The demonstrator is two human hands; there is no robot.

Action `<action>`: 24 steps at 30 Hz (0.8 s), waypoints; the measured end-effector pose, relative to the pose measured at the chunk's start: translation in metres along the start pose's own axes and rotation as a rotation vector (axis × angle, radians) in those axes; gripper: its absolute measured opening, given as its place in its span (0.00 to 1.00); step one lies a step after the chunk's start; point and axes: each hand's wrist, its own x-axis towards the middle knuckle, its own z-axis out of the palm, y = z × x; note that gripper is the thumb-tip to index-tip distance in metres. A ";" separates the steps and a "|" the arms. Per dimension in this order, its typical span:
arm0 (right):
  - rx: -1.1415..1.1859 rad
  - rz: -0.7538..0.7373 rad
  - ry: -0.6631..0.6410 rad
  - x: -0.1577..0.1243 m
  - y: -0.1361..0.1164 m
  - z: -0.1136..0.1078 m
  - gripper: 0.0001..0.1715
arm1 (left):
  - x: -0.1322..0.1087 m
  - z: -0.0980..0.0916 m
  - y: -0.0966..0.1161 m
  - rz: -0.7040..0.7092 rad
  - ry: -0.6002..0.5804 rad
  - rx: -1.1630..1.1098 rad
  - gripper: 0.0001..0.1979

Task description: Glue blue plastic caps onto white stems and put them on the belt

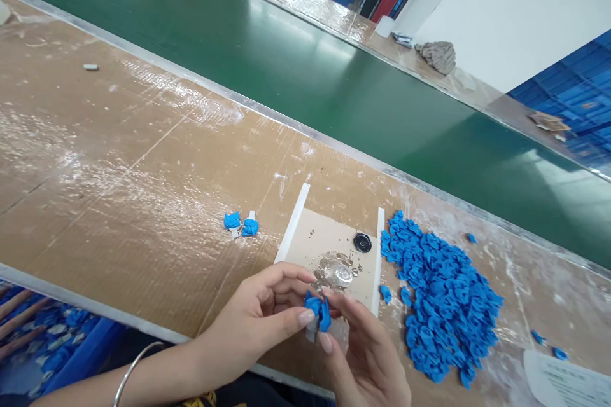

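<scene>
My left hand (260, 315) and my right hand (365, 346) meet over the near edge of the table. Between their fingertips they pinch a small blue part (317, 310) with a grey tab under it; fingers hide some of it. Just beyond lies a beige board (317, 235) flanked by white strips. On it are a black round cap (363, 242) and a clear round piece (341, 275) in a wet, glossy patch. Left of the board rest two blue-and-grey pieces (250, 225). A large pile of small blue parts (443, 299) lies to the right.
A green conveyor belt (286, 63) runs across behind the table (143, 178). Loose blue bits (538, 337) and a printed sheet (568, 378) lie at the right. A blue bin (90, 353) with similar pieces stands at lower left. A crumpled grey cloth (438, 56) sits beyond the belt.
</scene>
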 end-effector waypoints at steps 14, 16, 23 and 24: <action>-0.804 -0.012 0.185 0.009 0.039 -0.055 0.15 | -0.016 -0.041 0.025 0.219 0.326 0.693 0.09; -0.894 -0.001 0.083 0.010 0.057 -0.070 0.22 | -0.024 -0.063 0.032 0.376 0.517 0.998 0.08; -0.976 -0.106 -0.023 0.014 0.075 -0.078 0.25 | -0.021 -0.119 0.056 0.679 0.728 1.814 0.09; -0.985 -0.142 -0.044 0.015 0.075 -0.079 0.25 | -0.019 -0.119 0.058 0.681 0.698 1.843 0.09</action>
